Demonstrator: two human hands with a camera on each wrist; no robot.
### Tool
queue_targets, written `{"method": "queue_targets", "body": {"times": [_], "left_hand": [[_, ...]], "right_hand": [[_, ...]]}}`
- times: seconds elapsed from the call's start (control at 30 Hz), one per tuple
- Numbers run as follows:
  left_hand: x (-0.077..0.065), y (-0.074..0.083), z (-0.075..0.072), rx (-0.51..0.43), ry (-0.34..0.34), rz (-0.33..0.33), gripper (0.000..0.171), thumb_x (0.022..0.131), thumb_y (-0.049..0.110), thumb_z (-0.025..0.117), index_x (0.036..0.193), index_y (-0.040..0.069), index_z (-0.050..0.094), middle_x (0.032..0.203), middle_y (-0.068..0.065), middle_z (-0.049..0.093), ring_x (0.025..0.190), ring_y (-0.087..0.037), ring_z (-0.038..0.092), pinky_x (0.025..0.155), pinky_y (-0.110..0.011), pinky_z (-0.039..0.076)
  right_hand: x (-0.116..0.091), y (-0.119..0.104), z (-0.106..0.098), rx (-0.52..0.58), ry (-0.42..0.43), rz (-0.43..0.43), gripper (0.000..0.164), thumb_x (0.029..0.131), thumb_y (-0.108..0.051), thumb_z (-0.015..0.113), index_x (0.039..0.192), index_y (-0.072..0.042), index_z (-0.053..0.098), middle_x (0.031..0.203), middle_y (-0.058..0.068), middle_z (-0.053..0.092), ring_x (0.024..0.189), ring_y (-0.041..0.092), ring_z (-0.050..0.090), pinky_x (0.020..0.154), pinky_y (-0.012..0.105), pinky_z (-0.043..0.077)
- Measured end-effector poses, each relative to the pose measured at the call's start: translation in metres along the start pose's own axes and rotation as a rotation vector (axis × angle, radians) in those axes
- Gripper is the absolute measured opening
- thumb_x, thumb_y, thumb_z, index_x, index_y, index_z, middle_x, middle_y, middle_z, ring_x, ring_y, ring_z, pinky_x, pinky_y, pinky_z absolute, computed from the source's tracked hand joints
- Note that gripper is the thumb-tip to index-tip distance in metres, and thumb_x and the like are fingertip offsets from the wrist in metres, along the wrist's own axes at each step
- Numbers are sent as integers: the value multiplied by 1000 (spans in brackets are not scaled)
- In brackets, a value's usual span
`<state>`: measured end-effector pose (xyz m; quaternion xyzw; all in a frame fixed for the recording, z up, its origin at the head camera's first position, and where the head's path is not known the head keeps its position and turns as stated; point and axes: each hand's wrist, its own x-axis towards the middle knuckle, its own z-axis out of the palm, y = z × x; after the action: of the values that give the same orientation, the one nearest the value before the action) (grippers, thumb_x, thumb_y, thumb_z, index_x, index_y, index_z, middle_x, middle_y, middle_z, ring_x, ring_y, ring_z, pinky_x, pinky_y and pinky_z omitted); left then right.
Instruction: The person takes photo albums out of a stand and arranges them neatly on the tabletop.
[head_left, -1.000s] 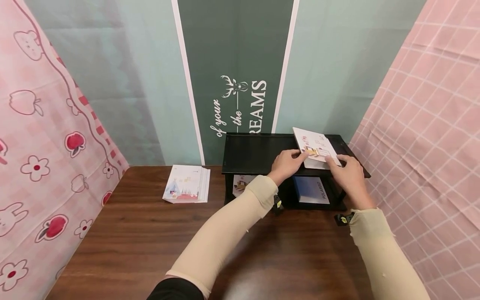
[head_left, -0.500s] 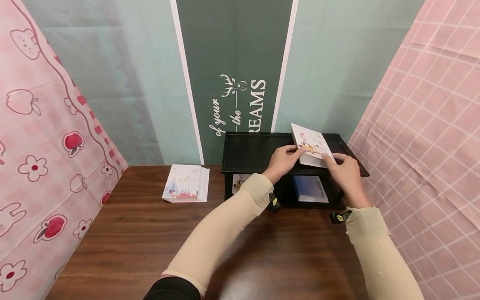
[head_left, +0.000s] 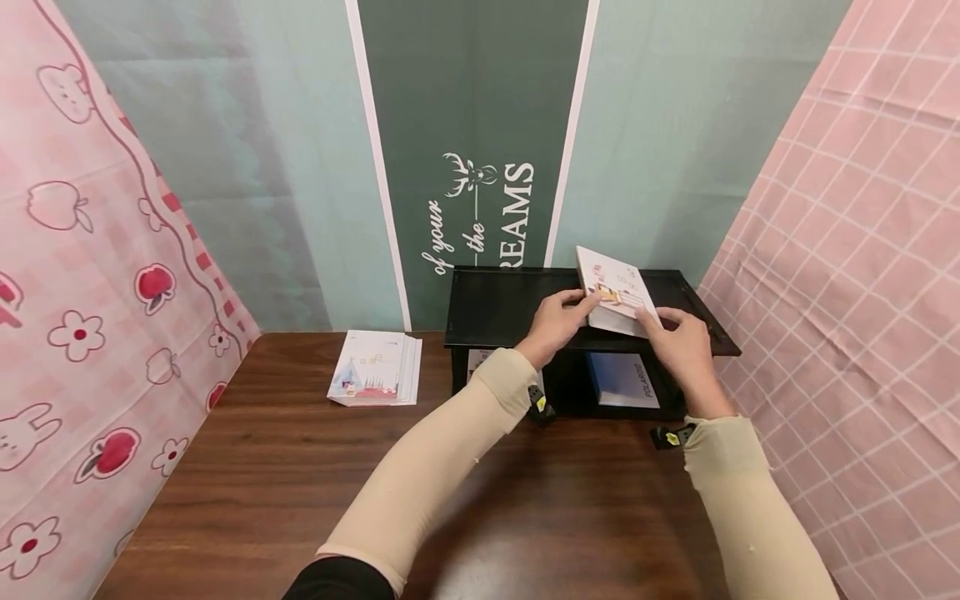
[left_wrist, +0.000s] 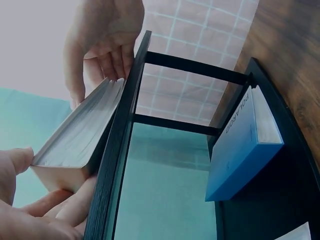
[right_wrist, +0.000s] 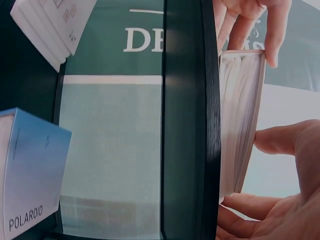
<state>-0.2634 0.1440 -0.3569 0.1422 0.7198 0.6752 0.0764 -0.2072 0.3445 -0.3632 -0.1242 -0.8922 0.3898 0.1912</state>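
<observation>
Both hands hold a thick white book (head_left: 617, 279) with a yellow and red cover drawing over the top board of a black two-level rack (head_left: 510, 300). At the book's left side, my left hand (head_left: 553, 327) pinches it, thumb on the cover and fingers beneath. On the opposite side my right hand (head_left: 681, 348) grips the near right corner in the same way. The cover faces up, and the page edges (left_wrist: 85, 132) face the left wrist camera. In the right wrist view the book (right_wrist: 241, 120) lies right along the board's edge.
On the lower shelf stands a blue POLAROID book (head_left: 624, 380); white books (right_wrist: 52, 25) sit left of it, mostly behind my left arm in the head view. A stack of white booklets (head_left: 371, 367) lies on the wooden table (head_left: 247, 475). A pink grid curtain (head_left: 862, 292) hangs at right.
Both hands have shifted slightly left, carrying the book along the rack's top. More of the page edges under its cover now shows in the head view.
</observation>
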Motion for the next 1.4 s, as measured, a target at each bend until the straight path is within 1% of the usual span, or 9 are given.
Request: {"method": "queue_targets", "body": {"times": [0.13,0.3,0.37,0.43,0.6,0.87,1.1,1.27,1.4], "left_hand": [[-1,0,-5,-143,-13,-16,52,108,30,69,150,1,60,129,-21,72,116,-35,75,101,-41,60],[-3,1,-10,-291,-29,-33,51,107,24,70,149,-3,56,120,-24,72,112,-48,73,93,-44,64],[-4,1,-11,-328,-27,-40,50,107,21,70,148,-3,55,119,-24,73,111,-50,73,92,-45,64],[-4,1,-11,-358,-18,-51,48,107,19,70,146,-4,54,119,-25,73,112,-48,73,92,-44,64],[-5,2,-11,-390,25,-73,44,105,14,71,142,-2,55,116,-24,73,112,-41,75,96,-45,63],[-9,4,-18,-446,89,-89,44,103,8,72,142,-1,54,114,-22,74,108,-39,76,90,-41,65],[-15,4,-28,-466,101,-92,46,104,8,71,145,-2,52,114,-22,72,109,-37,76,93,-42,64],[-21,2,-37,-469,106,-91,46,104,8,69,146,-1,52,116,-22,72,108,-35,76,93,-40,64],[-28,-1,-46,-483,103,-87,46,105,7,68,147,-2,51,118,-23,71,109,-36,76,93,-40,64]], "right_hand": [[-2,-3,4,6,-1,-15,66,107,-45,63,142,10,62,140,34,62,125,45,59,104,55,46],[-3,-7,8,25,-15,-19,67,107,-46,62,144,9,61,143,34,61,127,45,58,105,55,46],[-3,-8,9,29,-20,-19,67,107,-47,62,144,9,61,143,33,61,127,44,58,103,53,47],[-4,-9,11,29,-23,-20,67,107,-46,62,145,9,61,142,33,61,127,43,58,101,50,47],[-7,-11,13,26,-21,-27,66,107,-46,63,144,9,61,141,32,63,124,41,59,94,42,47],[-10,-19,17,61,-67,-41,71,106,-51,64,147,7,59,145,31,60,125,40,58,91,38,46],[-12,-22,20,91,-79,-64,68,106,-50,65,146,5,62,148,29,59,131,40,56,94,40,46],[-12,-21,23,99,-82,-71,65,106,-49,65,146,3,63,145,27,62,129,38,59,93,35,47],[-15,-20,22,90,-88,-73,68,106,-49,65,149,4,59,142,27,63,128,39,60,90,31,47]]}}
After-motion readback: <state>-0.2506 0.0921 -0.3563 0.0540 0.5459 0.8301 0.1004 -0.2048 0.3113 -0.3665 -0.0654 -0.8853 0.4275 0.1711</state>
